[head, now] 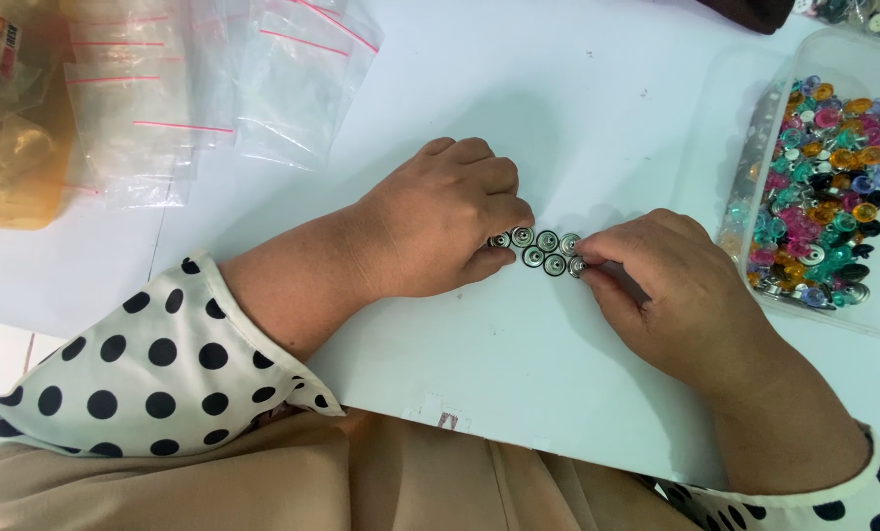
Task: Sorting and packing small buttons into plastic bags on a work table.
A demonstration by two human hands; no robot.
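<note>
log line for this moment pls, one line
left hand: touching round metal buttons | right hand: pinching end button | buttons: clustered on white table | clear tub: coloured buttons, right

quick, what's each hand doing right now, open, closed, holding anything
Left hand: curled, fingertips touching the row of small round metal buttons on the white table.
Right hand: closed, pinching the button at the row's right end.
</note>
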